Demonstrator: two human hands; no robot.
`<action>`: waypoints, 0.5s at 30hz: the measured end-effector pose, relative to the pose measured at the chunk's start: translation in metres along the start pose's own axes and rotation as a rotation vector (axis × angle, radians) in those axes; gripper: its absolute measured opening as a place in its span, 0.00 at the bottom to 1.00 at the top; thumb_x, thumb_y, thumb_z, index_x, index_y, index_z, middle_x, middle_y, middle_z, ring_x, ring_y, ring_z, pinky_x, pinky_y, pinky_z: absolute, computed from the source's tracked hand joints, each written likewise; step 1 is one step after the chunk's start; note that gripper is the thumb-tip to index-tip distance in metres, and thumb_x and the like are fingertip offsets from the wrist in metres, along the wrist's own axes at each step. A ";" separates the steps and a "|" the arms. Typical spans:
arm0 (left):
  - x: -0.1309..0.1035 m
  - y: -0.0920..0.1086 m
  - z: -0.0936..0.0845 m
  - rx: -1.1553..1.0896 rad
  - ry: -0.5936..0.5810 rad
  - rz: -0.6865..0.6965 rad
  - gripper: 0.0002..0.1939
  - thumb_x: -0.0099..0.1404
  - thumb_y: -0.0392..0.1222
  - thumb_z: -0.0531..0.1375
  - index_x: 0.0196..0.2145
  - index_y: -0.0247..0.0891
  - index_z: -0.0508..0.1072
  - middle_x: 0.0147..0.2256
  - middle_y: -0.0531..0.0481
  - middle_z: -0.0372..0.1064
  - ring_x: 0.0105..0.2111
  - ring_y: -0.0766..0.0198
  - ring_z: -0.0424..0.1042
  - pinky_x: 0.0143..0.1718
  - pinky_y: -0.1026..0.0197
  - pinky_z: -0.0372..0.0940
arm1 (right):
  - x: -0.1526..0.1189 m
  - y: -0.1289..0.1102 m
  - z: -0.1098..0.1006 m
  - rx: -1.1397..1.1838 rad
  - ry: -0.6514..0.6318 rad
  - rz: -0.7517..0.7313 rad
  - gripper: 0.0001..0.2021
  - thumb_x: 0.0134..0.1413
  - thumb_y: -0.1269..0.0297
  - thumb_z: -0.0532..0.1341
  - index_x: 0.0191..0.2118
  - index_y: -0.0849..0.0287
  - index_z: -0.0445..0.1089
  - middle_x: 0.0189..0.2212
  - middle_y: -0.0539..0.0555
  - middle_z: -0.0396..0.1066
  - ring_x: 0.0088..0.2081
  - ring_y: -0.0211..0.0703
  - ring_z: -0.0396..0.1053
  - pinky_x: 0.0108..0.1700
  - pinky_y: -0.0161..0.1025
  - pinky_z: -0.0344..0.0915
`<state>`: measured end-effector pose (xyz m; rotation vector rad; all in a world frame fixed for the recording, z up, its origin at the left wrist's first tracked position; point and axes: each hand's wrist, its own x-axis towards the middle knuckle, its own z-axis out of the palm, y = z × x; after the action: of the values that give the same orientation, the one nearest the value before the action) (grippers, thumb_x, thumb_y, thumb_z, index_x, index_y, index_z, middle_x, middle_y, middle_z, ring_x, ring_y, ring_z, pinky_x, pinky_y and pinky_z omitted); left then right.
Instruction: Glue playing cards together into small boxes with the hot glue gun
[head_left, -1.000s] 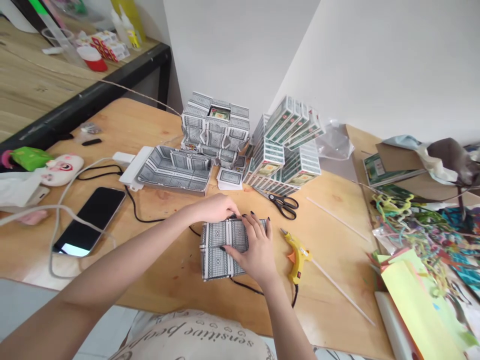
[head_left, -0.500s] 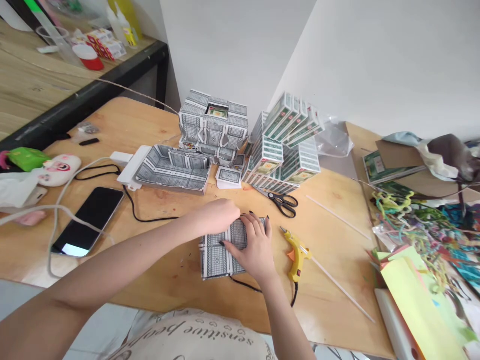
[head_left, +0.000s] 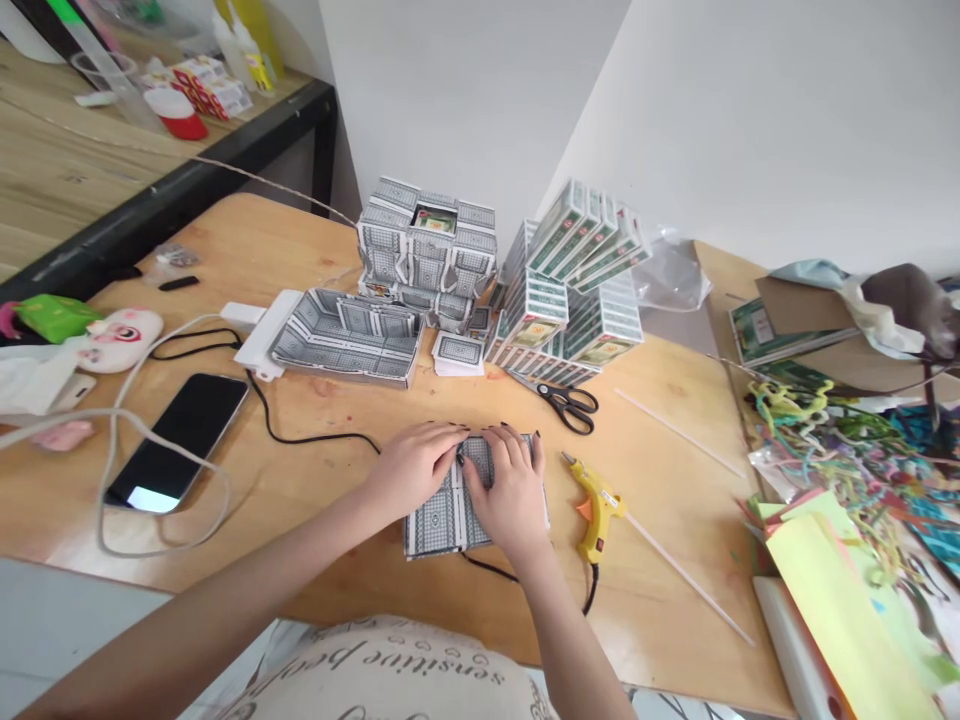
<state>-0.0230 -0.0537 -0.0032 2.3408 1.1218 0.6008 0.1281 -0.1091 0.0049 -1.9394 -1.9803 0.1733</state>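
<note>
A flat panel covered in grey patterned playing cards lies on the table in front of my body. My left hand rests at its upper left edge, fingers together along the far edge and thumb on the top. Beside it, my right hand lies on the panel's right part, its fingertips at the far edge and thumb spread toward the left hand. Both hands press on the panel. To the right is a yellow glue gun; behind the hands sits a small stack of cards.
At the back stand a card-covered structure and stacked card boxes. An open card-lined box is at back left, black scissors right of centre. A phone and cables are left; coloured pipe cleaners and paper right.
My left hand has turned and moved slightly left and down, its fingers now laid along the panel's far edge. My right hand has barely moved.
</note>
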 end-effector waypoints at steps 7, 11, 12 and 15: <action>0.008 0.003 -0.010 0.058 -0.098 0.021 0.15 0.63 0.36 0.50 0.44 0.39 0.72 0.43 0.47 0.72 0.44 0.57 0.70 0.46 0.53 0.64 | 0.000 0.002 0.000 0.010 -0.004 0.003 0.16 0.57 0.58 0.51 0.47 0.58 0.64 0.46 0.58 0.67 0.52 0.49 0.59 0.58 0.55 0.41; 0.018 -0.002 -0.018 -0.002 -0.181 0.042 0.14 0.62 0.37 0.52 0.41 0.40 0.73 0.42 0.47 0.72 0.43 0.57 0.70 0.47 0.55 0.63 | 0.000 0.001 -0.002 0.010 -0.009 0.003 0.14 0.56 0.58 0.52 0.45 0.57 0.65 0.45 0.58 0.66 0.50 0.50 0.59 0.57 0.56 0.42; 0.021 -0.003 -0.020 -0.041 -0.214 0.041 0.13 0.62 0.38 0.52 0.40 0.40 0.74 0.42 0.47 0.72 0.43 0.58 0.70 0.46 0.56 0.63 | 0.001 0.001 -0.002 0.014 -0.008 0.007 0.14 0.56 0.59 0.52 0.45 0.57 0.65 0.44 0.58 0.66 0.50 0.50 0.59 0.57 0.56 0.42; 0.028 -0.008 -0.020 -0.176 -0.292 0.024 0.12 0.63 0.40 0.51 0.37 0.40 0.74 0.41 0.49 0.73 0.40 0.61 0.71 0.43 0.61 0.63 | 0.002 0.001 -0.002 0.047 -0.003 0.018 0.12 0.56 0.63 0.51 0.44 0.57 0.65 0.43 0.57 0.66 0.49 0.48 0.60 0.57 0.56 0.42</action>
<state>-0.0233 -0.0223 0.0126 2.2049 0.8729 0.3356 0.1296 -0.1075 0.0070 -1.9293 -1.9433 0.2252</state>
